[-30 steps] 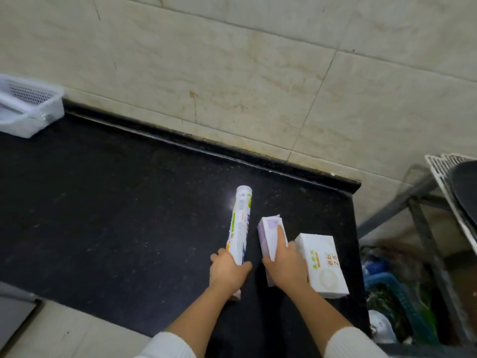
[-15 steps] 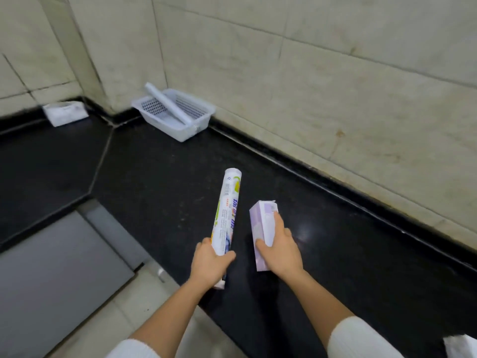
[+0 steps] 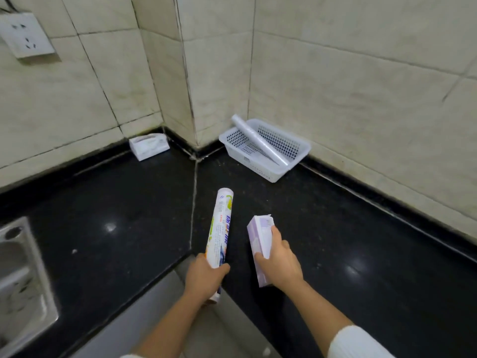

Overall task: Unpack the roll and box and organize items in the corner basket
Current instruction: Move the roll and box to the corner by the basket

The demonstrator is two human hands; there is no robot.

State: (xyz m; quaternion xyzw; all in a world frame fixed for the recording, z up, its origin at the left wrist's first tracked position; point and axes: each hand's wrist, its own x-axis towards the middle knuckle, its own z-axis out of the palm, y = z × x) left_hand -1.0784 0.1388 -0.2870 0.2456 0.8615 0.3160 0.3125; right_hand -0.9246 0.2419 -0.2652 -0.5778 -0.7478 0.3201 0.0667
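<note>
My left hand [image 3: 204, 277] grips the lower end of a long white printed roll [image 3: 220, 226], which points away from me above the black counter. My right hand [image 3: 280, 262] holds a pale purple box [image 3: 259, 244] with an opened top flap, just right of the roll. A white perforated basket [image 3: 281, 169] sits in the wall corner farther back. A clear plastic roll [image 3: 258, 140] lies slanted in it, one end sticking up over the rim.
A small white box [image 3: 149, 146] stands by the left wall in the other corner nook. A steel sink [image 3: 23, 282] is at the left edge. A wall socket [image 3: 25, 34] is at the upper left. The black counter [image 3: 361, 254] wraps around the corner.
Both hands have carried the roll and the purple box leftward along the counter toward the corner. The basket has come into full view ahead; the white box at the right is out of frame.
</note>
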